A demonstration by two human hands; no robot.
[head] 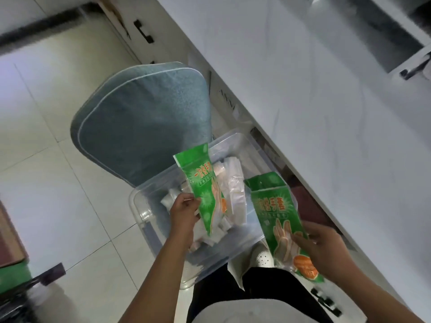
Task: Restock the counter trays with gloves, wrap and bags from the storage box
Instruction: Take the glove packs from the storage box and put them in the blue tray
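Each hand, left [184,209] and right [326,250], pinches a green glove pack [205,194] over the box [149,215] at the bottom; trays not seen, so restocking seems just starting.

I think this is a home kitchen: a long white counter [314,108] right of my hands, cupboard doors [130,26], tiled floor [46,148].

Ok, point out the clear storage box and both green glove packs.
clear storage box [140,206], head view, left rim.
left glove pack [205,190], head view, printed front.
right glove pack [271,206], head view, printed front.
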